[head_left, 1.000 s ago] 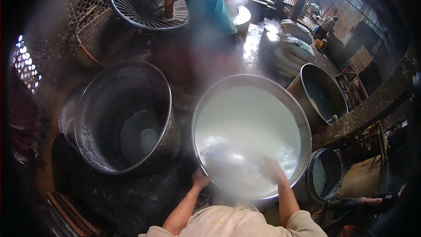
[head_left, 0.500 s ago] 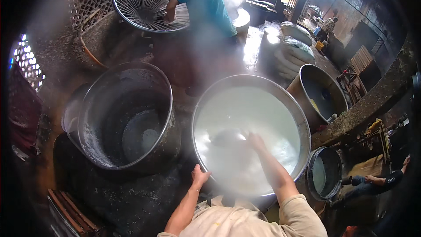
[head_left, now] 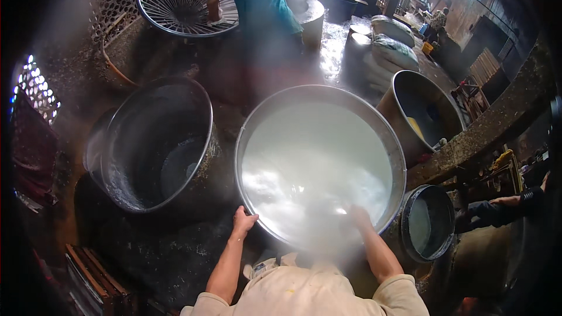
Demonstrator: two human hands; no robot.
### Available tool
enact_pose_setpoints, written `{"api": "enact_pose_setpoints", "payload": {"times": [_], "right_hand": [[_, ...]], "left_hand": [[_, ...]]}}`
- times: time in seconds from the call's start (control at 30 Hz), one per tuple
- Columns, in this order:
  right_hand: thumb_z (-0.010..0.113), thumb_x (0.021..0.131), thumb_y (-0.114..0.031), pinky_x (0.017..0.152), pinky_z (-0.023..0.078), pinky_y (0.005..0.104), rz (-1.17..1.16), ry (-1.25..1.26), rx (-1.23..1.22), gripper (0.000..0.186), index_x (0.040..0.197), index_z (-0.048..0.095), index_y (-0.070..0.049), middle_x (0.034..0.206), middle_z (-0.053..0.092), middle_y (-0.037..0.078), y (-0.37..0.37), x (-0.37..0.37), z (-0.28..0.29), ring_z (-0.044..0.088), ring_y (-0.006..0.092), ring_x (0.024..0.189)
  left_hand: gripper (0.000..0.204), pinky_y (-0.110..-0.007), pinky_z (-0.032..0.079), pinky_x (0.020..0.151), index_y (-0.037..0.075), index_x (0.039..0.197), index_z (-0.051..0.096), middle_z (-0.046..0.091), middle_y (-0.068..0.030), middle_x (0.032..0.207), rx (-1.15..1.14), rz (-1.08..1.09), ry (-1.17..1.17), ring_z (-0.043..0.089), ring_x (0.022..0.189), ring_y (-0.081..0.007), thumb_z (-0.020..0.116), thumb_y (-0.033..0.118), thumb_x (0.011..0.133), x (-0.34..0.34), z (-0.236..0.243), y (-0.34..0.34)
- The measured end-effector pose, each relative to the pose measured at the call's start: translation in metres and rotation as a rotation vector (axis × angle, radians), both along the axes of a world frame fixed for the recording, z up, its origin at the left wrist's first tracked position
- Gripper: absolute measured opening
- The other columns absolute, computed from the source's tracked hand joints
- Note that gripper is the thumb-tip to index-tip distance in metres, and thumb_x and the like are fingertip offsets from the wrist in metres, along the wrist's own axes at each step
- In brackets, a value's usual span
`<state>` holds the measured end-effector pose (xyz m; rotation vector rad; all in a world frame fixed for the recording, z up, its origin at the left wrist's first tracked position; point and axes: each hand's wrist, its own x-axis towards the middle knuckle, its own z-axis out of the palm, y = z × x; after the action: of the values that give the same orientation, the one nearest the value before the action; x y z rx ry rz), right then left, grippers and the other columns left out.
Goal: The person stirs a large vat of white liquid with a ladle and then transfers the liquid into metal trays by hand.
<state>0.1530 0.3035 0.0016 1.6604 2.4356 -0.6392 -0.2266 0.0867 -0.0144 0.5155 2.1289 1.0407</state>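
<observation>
A wide round metal vat (head_left: 400, 167) of cloudy, whitish liquid (head_left: 316, 152) stands right in front of me. At its near left edge, my left hand (head_left: 244, 220) is closed on the rim, thumb toward the inside. My right hand (head_left: 358, 216) reaches over the near right side and is down at the liquid's surface. Steam and motion blur its fingers, so I cannot see whether they hold anything. Ripples and bright reflections cross the near half of the liquid.
A deep dark vat (head_left: 206, 158) stands to the left, with a little liquid at its bottom. Another vat (head_left: 386, 105) and a smaller tub (head_left: 404, 228) are at the right. Beyond, a person in a teal shirt (head_left: 263, 0) bends over a large slatted metal basin (head_left: 143, 9).
My right hand has moved back from the middle of the liquid to the near right side. My left hand stays on the rim. The whole view has shifted slightly.
</observation>
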Motion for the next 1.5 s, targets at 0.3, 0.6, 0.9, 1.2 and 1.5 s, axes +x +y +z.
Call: {"api": "enact_pose_setpoints", "payload": {"times": [0.3, 0.6, 0.9, 1.2, 1.5], "right_hand": [[0.062, 0.066, -0.011, 0.080, 0.047, 0.0451, -0.050, -0.046, -0.093, 0.030, 0.095, 0.061, -0.005, 0.096, 0.063, 0.020, 0.005, 0.092, 0.149, 0.059, 0.0372, 0.093], [0.055, 0.065, -0.005, 0.072, 0.049, 0.0416, 0.018, 0.323, 0.172, 0.038, 0.103, 0.062, -0.008, 0.087, 0.063, 0.023, 0.074, 0.110, 0.210, 0.063, 0.0371, 0.083], [0.058, 0.067, -0.007, 0.067, 0.051, 0.0446, -0.332, 0.326, 0.166, 0.031, 0.098, 0.060, -0.006, 0.080, 0.063, 0.022, 0.122, 0.057, 0.048, 0.063, 0.0379, 0.076], [0.060, 0.065, -0.007, 0.049, 0.054, 0.0370, -0.373, 0.528, -0.095, 0.032, 0.097, 0.060, -0.002, 0.073, 0.065, 0.017, 0.031, 0.010, -0.004, 0.064, 0.0261, 0.057], [0.062, 0.063, -0.008, 0.044, 0.052, 0.0329, -0.202, 0.473, -0.028, 0.045, 0.107, 0.058, -0.002, 0.068, 0.063, 0.014, -0.063, -0.049, -0.001, 0.061, 0.0202, 0.050]], "left_hand": [[0.041, -0.035, 0.047, 0.081, -0.002, 0.108, 0.056, 0.064, -0.0192, 0.100, -0.006, 0.180, 0.091, 0.062, 0.093, -0.0294, 0.071, 0.006, 0.070, 0.036, 0.029, 0.008], [0.043, -0.033, 0.047, 0.080, -0.006, 0.110, 0.053, 0.063, -0.0188, 0.101, -0.031, 0.224, 0.108, 0.062, 0.093, -0.0254, 0.068, 0.001, 0.071, 0.040, 0.042, 0.014], [0.039, -0.034, 0.048, 0.077, -0.005, 0.107, 0.055, 0.065, -0.0175, 0.098, 0.015, 0.256, 0.081, 0.063, 0.090, -0.0245, 0.067, 0.001, 0.071, 0.040, 0.028, 0.022], [0.037, -0.035, 0.049, 0.077, -0.002, 0.099, 0.057, 0.065, -0.0159, 0.095, -0.031, 0.145, 0.033, 0.064, 0.090, -0.0256, 0.071, 0.006, 0.066, 0.025, 0.032, 0.011], [0.046, -0.038, 0.047, 0.083, 0.001, 0.097, 0.054, 0.063, -0.0183, 0.100, -0.138, -0.043, 0.040, 0.061, 0.096, -0.0319, 0.078, 0.018, 0.062, 0.008, 0.033, 0.013]]}}
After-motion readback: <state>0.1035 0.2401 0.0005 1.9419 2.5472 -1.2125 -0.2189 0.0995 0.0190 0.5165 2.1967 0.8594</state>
